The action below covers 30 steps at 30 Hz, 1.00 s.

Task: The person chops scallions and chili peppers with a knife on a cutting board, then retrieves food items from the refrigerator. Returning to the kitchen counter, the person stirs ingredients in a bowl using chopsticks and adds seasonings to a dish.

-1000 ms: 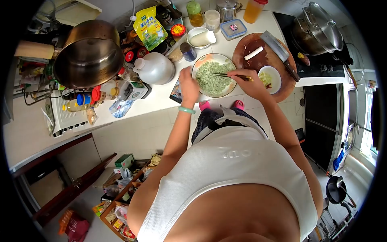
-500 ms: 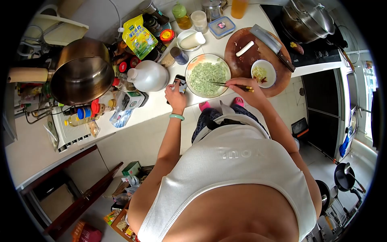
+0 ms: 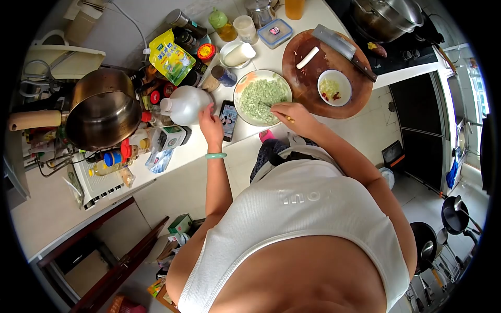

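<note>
My right hand [image 3: 295,118] is closed around a pair of chopsticks [image 3: 289,119], whose lower ends reach into a wide shallow bowl [image 3: 237,107]. Pale green chopped vegetable mixture [image 3: 261,98] fills much of that bowl. My left hand [image 3: 210,125], with a green bangle at the wrist, holds nothing and has its fingers extended at the side of a large white plastic jug [image 3: 189,106]. Just right of this hand lies a phone [image 3: 228,121] with its screen lit.
A round chopping board [image 3: 305,83] on the right bears a cleaver [image 3: 342,48], a white stalk piece [image 3: 308,57] and a small white bowl [image 3: 334,87] of chopped bits. Farther left stands a deep steel pan [image 3: 102,109]. A pot [image 3: 386,21] sits on the stove.
My left hand has left the phone and moved left to the jug; the phone's screen now shows a picture. My right hand has come closer to the mixture, tilting the chopsticks more steeply.
</note>
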### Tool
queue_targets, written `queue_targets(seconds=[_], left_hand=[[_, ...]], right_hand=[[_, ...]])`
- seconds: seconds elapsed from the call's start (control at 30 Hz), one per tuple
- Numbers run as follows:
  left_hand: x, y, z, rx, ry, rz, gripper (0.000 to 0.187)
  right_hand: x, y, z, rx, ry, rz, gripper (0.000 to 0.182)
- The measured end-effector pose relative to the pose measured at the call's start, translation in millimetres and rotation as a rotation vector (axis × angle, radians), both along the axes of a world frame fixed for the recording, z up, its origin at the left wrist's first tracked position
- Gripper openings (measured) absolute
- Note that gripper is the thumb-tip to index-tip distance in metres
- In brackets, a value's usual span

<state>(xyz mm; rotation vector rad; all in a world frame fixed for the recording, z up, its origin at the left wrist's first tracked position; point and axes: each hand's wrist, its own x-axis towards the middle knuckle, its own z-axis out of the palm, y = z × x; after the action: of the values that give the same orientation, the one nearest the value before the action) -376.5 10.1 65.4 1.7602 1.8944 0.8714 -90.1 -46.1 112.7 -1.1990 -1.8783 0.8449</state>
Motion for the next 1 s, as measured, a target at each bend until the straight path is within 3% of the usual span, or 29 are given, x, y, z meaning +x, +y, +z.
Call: queue_targets(seconds=[0.13,0.2,0.3,0.53,0.77,0.87,1.0], left_hand=[[-15,-30,-28,-0.073,0.162,0.009,0.039],[-22,-43,-47,-0.038,0.267,-0.035,0.046],[-13,-50,-61,-0.157,0.53,0.005,0.09],[0,-21,-62,-0.452,0.576,-0.04,0.079],[4,-39,-39,-0.599,0.585,0.042,0.088],[-4,-58,-31,-0.608,0.4,0.107,0.087],[-6,-93,-33,-0.326,0.248,0.339,0.073]], right_hand=[[19,-10,41,-0.106,0.144,-0.14,0.013],[28,-14,55,-0.232,0.167,-0.173,0.014],[36,-18,54,-0.205,0.192,-0.193,0.015],[32,-22,53,-0.275,0.152,-0.17,0.016],[39,-22,44,-0.211,0.136,-0.172,0.016],[42,-25,41,-0.225,0.126,-0.177,0.015],[43,-23,43,-0.274,0.091,-0.189,0.015]])
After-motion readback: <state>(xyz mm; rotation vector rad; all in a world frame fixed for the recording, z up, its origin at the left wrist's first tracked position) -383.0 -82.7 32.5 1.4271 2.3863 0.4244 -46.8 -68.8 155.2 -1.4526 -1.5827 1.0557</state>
